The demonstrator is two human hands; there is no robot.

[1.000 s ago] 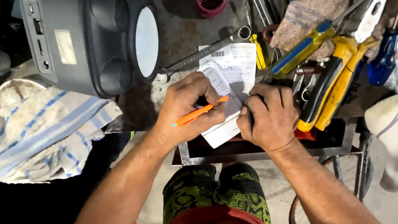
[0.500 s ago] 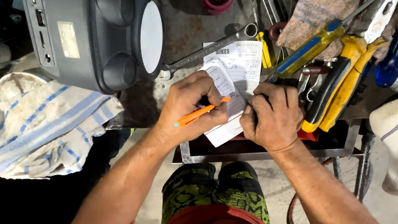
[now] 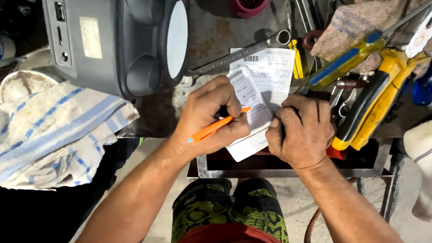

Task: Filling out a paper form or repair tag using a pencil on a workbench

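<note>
Orange pen pinched in left hand, slip of paper pinned flat on worktop under closed right hand; paper best kept pressed firmly while written on

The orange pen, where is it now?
In the head view, the thin orange plastic pen is in the left hand, left of centre, its tip on the small white paper slips that the right hand presses down.

a pale yellow rectangular label sits on the grey plastic speaker's side, and a white printed paper form lies on the bench right of it.
</note>
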